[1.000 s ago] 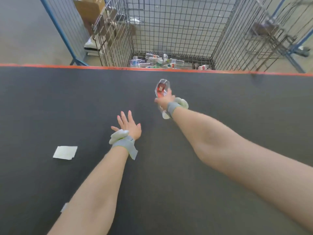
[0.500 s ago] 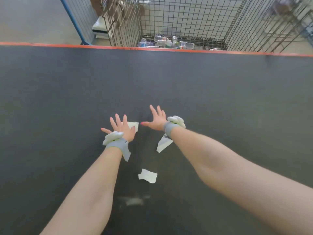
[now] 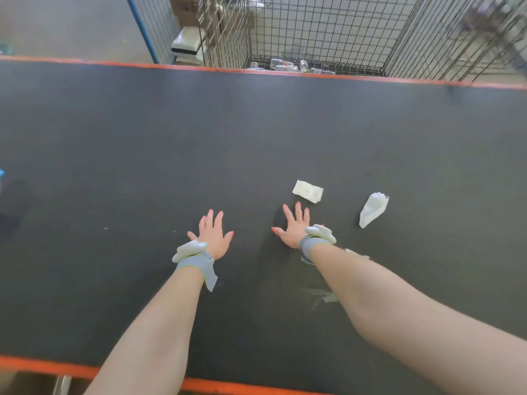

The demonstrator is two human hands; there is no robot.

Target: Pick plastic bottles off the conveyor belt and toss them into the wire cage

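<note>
My left hand (image 3: 213, 235) and my right hand (image 3: 293, 226) both hover over the dark conveyor belt (image 3: 142, 143), fingers spread, holding nothing. Each wrist wears a grey strap with a white device. The wire cage (image 3: 328, 29) stands beyond the belt's far orange edge. Several clear plastic bottles (image 3: 288, 65) lie on its floor. At the far left edge of the belt a blue-topped object (image 3: 1, 178) is only partly in view.
A folded white paper piece (image 3: 308, 191) lies just beyond my right hand. A crumpled white scrap (image 3: 372, 209) lies to its right. A blue-framed mesh panel (image 3: 148, 29) and stacked white items (image 3: 185, 45) stand left of the cage.
My right hand held a clear bottle with a red label a second ago; it now holds nothing. Both hands pulled back toward me. The paper scraps have drifted rightward on the belt.
</note>
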